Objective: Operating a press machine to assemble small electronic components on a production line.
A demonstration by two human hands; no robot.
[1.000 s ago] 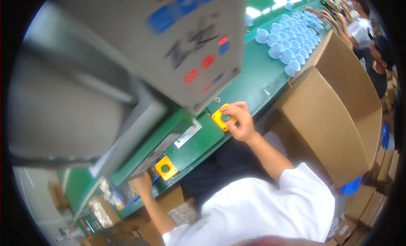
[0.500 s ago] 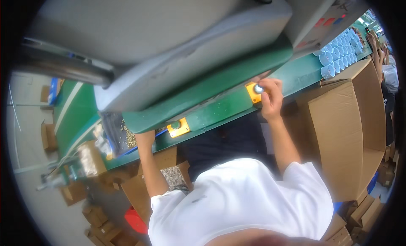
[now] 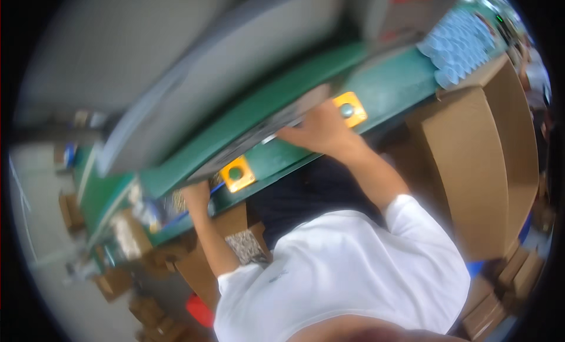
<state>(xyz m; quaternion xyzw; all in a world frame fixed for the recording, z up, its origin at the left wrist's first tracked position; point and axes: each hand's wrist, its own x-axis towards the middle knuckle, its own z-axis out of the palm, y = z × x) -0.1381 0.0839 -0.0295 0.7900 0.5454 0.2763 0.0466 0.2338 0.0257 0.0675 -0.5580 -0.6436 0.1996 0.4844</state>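
My right hand (image 3: 325,129) reaches under the green lower edge of the big grey machine (image 3: 247,77). Its thumb stretches left, apart from the fingers, whose tips go out of sight. Just right of it sits a yellow button box (image 3: 355,114) with a pale round button. My left hand (image 3: 196,196) is at the machine's left end, beside a tray of small brass-coloured parts (image 3: 179,201); its fingers are hidden or blurred. Between the hands, on the green bench (image 3: 288,159), lies a second yellow button box (image 3: 240,178) with a green button.
Rows of light blue cups (image 3: 456,45) stand at the bench's far right. A large open cardboard box (image 3: 462,171) is at my right. A smaller carton (image 3: 244,245) of small metallic pieces stands below my left arm. Another person (image 3: 537,77) is at far right.
My right hand has come off the right button box and moved left, under the machine's edge. My left hand stays near the tray. The view has shifted and blurred.
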